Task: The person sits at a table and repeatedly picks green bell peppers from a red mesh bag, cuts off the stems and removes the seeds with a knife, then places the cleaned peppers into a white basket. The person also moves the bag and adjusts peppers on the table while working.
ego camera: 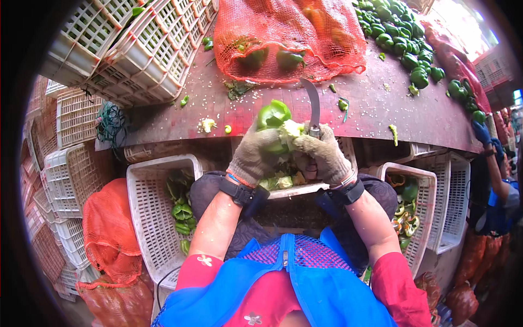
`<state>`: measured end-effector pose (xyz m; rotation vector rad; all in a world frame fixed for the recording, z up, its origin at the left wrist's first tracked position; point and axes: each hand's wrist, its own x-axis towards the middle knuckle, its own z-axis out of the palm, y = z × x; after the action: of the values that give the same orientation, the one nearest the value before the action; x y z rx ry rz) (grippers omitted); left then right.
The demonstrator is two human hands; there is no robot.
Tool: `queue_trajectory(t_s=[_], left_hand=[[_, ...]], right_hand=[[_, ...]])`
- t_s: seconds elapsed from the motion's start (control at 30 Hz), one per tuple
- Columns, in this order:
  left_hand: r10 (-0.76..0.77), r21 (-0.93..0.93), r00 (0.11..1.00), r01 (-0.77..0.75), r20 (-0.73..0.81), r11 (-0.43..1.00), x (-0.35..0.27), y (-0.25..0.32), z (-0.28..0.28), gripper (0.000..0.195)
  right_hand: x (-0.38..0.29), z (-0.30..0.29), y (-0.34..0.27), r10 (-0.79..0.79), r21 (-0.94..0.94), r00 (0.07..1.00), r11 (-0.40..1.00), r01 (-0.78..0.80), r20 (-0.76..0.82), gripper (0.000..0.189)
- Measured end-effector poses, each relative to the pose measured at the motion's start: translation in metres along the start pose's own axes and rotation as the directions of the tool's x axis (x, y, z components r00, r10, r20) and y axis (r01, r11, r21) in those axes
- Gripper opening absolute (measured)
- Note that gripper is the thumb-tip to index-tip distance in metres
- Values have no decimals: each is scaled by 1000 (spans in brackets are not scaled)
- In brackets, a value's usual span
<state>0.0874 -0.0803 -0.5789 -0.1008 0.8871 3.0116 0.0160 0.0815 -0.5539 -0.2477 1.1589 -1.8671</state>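
Observation:
My left hand (255,153), in a knitted work glove, holds a green bell pepper (273,115) above a crate between my knees. A pale seeded core (292,130) shows between the pepper and my gloved right hand (322,153), its fingertips touching the core. My right hand also grips a curved-blade knife (313,102), blade upward and away from me. Pepper cores and scraps (282,181) lie in the crate below. An orange-red mesh bag (286,41) with peppers inside rests on the table (261,96) beyond my hands.
Stacked plastic crates (151,53) stand at the table's left. Whole green peppers (396,32) are heaped at the back right. A left crate (157,220) and a right crate (425,212) hold peppers. A person's blue-gloved hand (482,133) is at the far right.

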Motion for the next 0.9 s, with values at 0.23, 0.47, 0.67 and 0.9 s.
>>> queue_trajectory(t_s=[0.23,0.47,0.67,0.9], left_hand=[[277,165,932,-243,-233,956,-33,27,2,51],[679,914,680,405,-276,-34,-196,131,-23,67],[589,932,778,345,-218,-110,-147,125,-9,52],[332,946,942,154,-52,-287,84,88,-3,51]], right_hand=[[17,-5,7,-345,-431,869,885,176,-354,15],[2,-18,1,-18,499,996,865,59,-86,23],[-13,-4,-17,116,-456,988,877,-150,-102,26],[-5,-13,-23,-216,-381,875,924,39,-433,30]])
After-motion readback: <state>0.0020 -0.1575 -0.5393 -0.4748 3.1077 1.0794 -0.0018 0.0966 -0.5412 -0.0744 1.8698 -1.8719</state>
